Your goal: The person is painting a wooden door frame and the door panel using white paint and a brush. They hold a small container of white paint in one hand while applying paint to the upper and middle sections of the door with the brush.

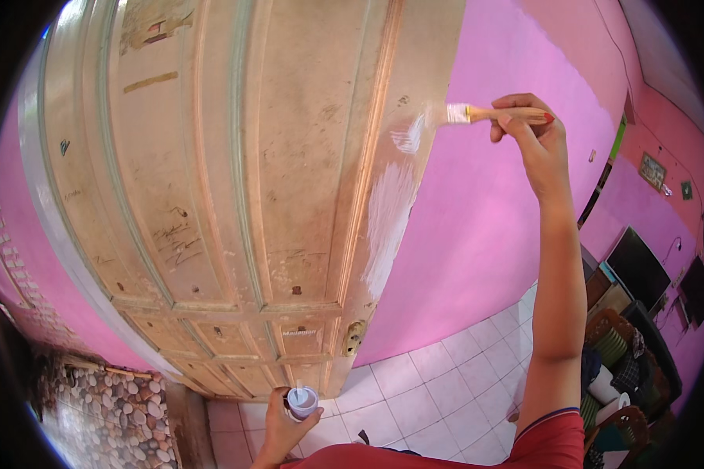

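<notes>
My right hand (531, 129) grips the wooden handle of a flat paintbrush (498, 114) at the upper right. The bristles, coated in pale paint, point left at the right edge of a brown panelled wooden door (305, 146); whether they touch it I cannot tell. Fresh whitish strokes (390, 217) cover part of the door's right stile. Low in the view, my left hand (287, 425) holds a small cup of pale paint (303, 401), which has a light-coloured stick or strip in it. A metal lock plate (355, 337) sits low on the stile.
A pink wall (475, 234) stands beyond the door, above a white tiled floor (428, 404). At the right are a flat dark screen (639, 267) and chairs (610, 337) with cloths on them. A pebble-patterned surface (117, 416) lies at the lower left.
</notes>
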`<state>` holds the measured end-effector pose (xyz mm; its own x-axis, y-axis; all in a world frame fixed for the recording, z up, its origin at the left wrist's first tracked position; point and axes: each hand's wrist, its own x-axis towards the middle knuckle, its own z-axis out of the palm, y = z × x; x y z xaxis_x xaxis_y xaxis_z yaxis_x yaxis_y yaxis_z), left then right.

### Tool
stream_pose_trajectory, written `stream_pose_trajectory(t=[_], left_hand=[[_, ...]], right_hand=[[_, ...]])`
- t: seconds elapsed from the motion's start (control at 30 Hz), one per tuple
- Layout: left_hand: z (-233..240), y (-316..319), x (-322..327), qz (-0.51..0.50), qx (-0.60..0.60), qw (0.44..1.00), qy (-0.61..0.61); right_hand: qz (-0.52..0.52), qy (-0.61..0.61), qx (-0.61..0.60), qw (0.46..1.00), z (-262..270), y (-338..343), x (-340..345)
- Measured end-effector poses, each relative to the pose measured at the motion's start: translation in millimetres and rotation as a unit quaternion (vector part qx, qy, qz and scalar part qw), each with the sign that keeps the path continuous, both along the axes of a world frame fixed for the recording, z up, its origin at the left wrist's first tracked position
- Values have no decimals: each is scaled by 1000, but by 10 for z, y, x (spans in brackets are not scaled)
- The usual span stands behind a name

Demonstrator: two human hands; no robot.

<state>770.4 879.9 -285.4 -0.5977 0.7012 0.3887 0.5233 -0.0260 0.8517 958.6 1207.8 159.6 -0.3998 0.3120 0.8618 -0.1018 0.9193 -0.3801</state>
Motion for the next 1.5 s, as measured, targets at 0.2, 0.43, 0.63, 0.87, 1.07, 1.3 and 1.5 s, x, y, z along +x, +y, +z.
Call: stream_pose_trajectory(t=[0.2,0.43,0.63,0.87,1.07,1.3,1.5], left_hand=[[116,-48,47,8,-26,999,-29],[95,-38,31,1,-18,999,-29],[10,0,-19,-4,10,1000,-12],[69,45,-55,-12,-5,1000,-8],[46,59,-43,-10,-9,1000,-24],[3,48,-58,-15,-2,1000,-6],[-21,47,-43,-19,5,1000,-3]], right_hand=[[21,-107,-42,993,-216,-50,-159],[-32,13,66,997,197,-32,-217],[-3,-86,-14,996,-14,-95,-93],[-41,-87,39,995,21,-17,-127],[-39,-25,32,998,169,-211,33],[-41,-37,-24,998,-413,-342,-176],[-95,-15,58,994,-260,-229,-339]])
